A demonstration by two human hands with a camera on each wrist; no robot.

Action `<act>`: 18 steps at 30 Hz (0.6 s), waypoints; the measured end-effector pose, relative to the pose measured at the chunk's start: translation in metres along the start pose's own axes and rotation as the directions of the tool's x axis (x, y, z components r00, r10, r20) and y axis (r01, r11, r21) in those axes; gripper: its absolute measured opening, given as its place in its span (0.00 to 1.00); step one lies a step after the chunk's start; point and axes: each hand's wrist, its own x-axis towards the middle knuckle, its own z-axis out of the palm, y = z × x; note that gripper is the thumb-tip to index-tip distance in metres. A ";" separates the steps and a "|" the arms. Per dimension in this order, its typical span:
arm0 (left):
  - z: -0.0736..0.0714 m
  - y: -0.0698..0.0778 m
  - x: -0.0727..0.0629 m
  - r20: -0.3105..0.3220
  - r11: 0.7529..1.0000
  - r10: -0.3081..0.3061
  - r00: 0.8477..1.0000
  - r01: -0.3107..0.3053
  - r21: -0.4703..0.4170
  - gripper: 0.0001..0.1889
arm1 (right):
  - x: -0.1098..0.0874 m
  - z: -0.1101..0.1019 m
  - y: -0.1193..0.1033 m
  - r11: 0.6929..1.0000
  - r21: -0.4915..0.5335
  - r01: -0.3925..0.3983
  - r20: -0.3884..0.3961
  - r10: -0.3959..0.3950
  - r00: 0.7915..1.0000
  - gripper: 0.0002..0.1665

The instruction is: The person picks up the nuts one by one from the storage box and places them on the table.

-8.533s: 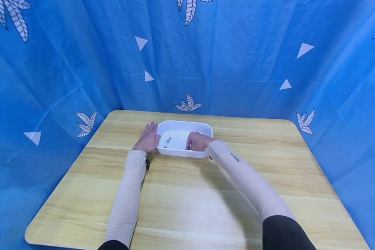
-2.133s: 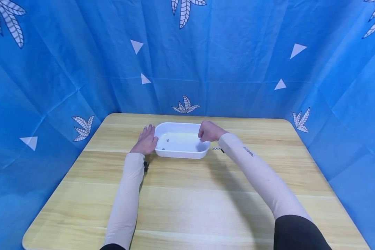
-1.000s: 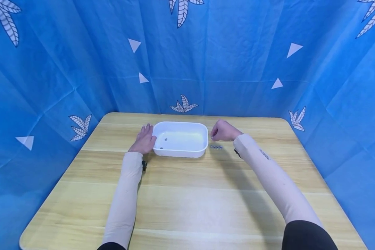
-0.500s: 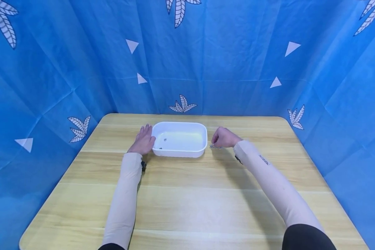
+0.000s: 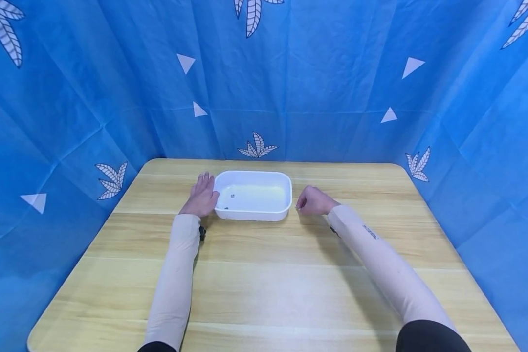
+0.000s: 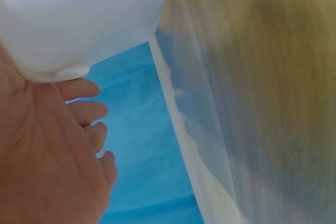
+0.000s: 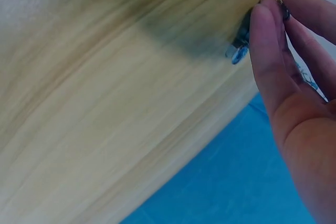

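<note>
The right hand (image 5: 315, 201), at center right, has been lowered toward the table (image 5: 246, 278), a small metal piece (image 7: 284, 10) apparently pinched, so another placement seems nearly done. The white tray (image 5: 253, 215) at center (two pieces (image 5: 232, 196) remain inside) is touched by the left hand (image 5: 200, 197), fingers straight.

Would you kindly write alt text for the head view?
A person's right hand pinches a tiny shiny piece beside a white rectangular tub on a pale wooden table; the left hand touches the tub's left side. Two small grey pieces lie inside.
</note>
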 end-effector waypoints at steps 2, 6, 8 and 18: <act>-0.001 0.000 0.000 -0.004 1.000 0.006 1.000 -0.006 0.011 0.37 | 0.000 0.001 0.000 1.000 0.002 0.018 -0.007 -0.018 1.000 0.06; -0.003 0.000 0.001 -0.018 0.999 0.022 1.000 -0.022 0.033 0.36 | 0.001 0.004 0.000 0.999 -0.001 0.046 -0.016 -0.046 0.999 0.05; -0.003 0.000 0.001 -0.021 0.999 0.025 0.999 -0.024 0.040 0.36 | 0.001 0.005 0.000 0.998 -0.008 0.058 -0.022 -0.058 0.998 0.05; -0.004 0.001 0.000 -0.029 0.997 0.028 0.999 -0.026 0.067 0.37 | -0.001 0.008 0.001 0.994 -0.020 0.106 -0.045 -0.106 0.993 0.07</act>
